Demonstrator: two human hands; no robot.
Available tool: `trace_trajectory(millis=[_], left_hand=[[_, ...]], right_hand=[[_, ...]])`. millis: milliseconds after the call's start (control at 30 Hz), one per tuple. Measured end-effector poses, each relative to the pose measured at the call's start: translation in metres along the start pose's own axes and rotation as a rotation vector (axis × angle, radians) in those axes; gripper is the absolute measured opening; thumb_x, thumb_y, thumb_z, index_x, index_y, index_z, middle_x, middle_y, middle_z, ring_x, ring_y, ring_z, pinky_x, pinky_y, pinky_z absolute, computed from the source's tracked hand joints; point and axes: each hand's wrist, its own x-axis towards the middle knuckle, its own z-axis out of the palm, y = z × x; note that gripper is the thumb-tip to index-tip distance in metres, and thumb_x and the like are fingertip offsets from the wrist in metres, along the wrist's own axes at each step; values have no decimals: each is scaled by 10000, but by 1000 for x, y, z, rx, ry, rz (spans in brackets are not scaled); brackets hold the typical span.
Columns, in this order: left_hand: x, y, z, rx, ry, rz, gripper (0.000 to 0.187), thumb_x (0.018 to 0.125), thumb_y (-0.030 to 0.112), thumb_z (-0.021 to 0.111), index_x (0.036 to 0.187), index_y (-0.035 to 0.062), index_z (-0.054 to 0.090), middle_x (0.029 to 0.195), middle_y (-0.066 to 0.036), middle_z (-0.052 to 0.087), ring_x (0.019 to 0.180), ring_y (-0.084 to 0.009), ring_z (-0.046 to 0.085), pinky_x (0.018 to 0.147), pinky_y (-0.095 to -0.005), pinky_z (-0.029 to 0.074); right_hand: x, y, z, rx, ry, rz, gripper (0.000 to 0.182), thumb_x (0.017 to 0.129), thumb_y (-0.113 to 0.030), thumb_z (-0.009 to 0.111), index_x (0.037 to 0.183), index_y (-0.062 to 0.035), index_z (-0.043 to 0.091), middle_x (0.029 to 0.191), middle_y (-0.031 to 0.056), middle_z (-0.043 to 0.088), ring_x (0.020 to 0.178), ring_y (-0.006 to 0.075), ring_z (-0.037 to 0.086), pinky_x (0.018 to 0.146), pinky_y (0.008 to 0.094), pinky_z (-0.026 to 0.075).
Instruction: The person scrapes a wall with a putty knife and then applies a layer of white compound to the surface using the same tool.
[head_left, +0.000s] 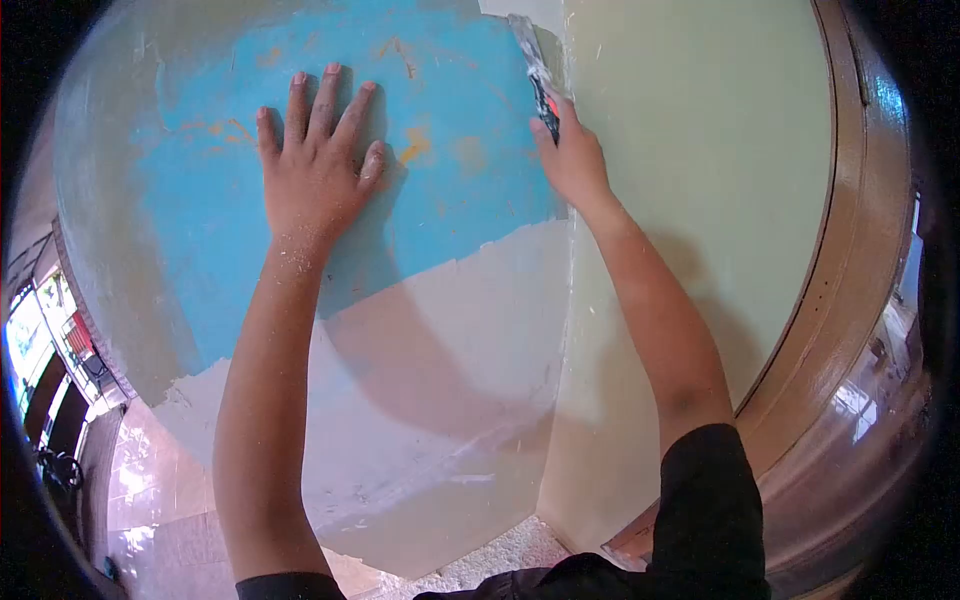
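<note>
My left hand [318, 170] lies against a blue painted patch [450, 210] of wall, fingers spread and holding nothing. In my right hand [578, 165] is a putty knife [540, 85] with a black and red handle, its blade smeared with white. The blade points up, close to the inner corner where the blue wall meets a pale green wall [700, 130]. Whether its edge touches the surface is hard to tell. Orange-brown marks are scattered over the blue patch. Beneath it spreads a whitish coated area [420, 340] with a ragged upper edge.
A brown wooden door frame [850, 200] borders the green wall on the right. White crumbs and dust lie on the floor [495, 560] at the foot of the corner. Tiled floor [140, 470] and a bright opening [35, 335] show at the far left.
</note>
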Motion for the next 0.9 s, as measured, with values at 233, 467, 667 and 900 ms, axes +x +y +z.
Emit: trace_trajectory(millis=[233,467,667,900], left_hand=[[-27,14,1,-41,-37,-27,646,972,466,553,1576,357,351,1686,-9,245,1562,-279,186,1226,-632,141],[-86,67,-46,-544,-225,-43,669,969,383,605,1566,177,384,1518,-135,488,1433,-352,403,1159,-590,260],[-131,122,-66,-1333,-485,-516,634,1047,235,511,1586,17,259,1077,-171,708,967,-289,663,862,-375,516],[-175,135,-77,-1789,-616,-901,197,1079,233,496,1105,41,529,796,1,542,640,-53,495,563,-234,408]], right_hand=[[-37,-21,2,-39,-94,-80,580,1006,-353,607,1524,-239,374,1077,222,710,950,424,695,841,470,536],[-106,-42,-2,541,-187,-106,514,1037,-236,554,1525,-154,414,1054,173,686,879,297,686,821,390,533],[-190,-39,27,968,-477,91,511,1062,-80,440,1566,-149,391,1237,161,668,1033,203,662,928,336,504],[-253,-31,32,942,-508,-81,642,998,28,452,1599,-79,253,1390,204,584,1180,264,639,991,357,492]])
